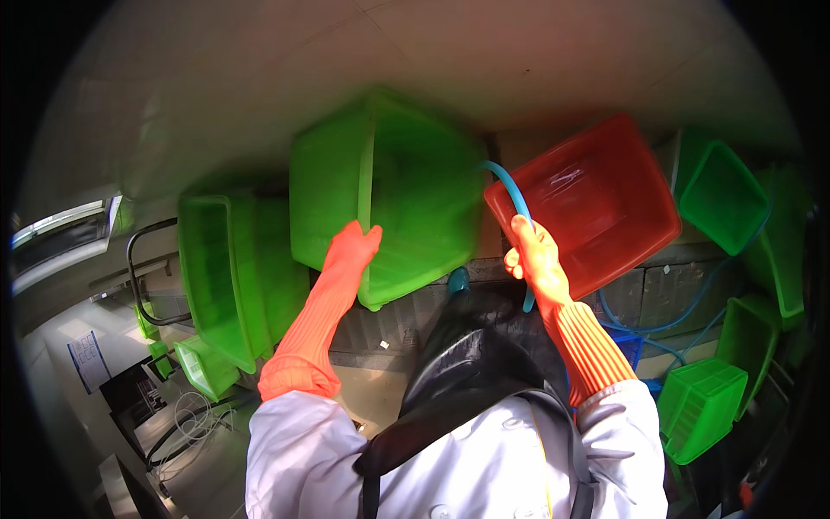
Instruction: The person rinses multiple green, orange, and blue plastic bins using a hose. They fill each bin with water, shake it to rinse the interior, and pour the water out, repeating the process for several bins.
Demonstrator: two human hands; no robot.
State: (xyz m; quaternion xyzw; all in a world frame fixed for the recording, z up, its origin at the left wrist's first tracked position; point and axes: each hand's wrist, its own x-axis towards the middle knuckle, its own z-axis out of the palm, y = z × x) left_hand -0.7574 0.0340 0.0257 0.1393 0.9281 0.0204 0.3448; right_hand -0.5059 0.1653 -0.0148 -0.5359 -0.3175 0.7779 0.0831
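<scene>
My left hand [355,246], in an orange rubber glove, grips the near rim of a large green plastic bin [421,194]. The bin is tipped on its side with its mouth facing right, by a pale wall. My right hand [537,253], gloved the same way, is closed around a length of blue hose [508,181]. One part of the hose arcs up and left to the green bin's right side, and a short part hangs below my fist. Behind my right hand, a red plastic tub [596,201] leans at an angle.
More green bins [240,279] stand on the left by a bent black metal tube [133,272]. On the right are a green tub [723,198], a green slotted basket [703,405] and loops of blue hose [694,308]. Cables [194,422] lie lower left. My black apron [486,363] hangs before me.
</scene>
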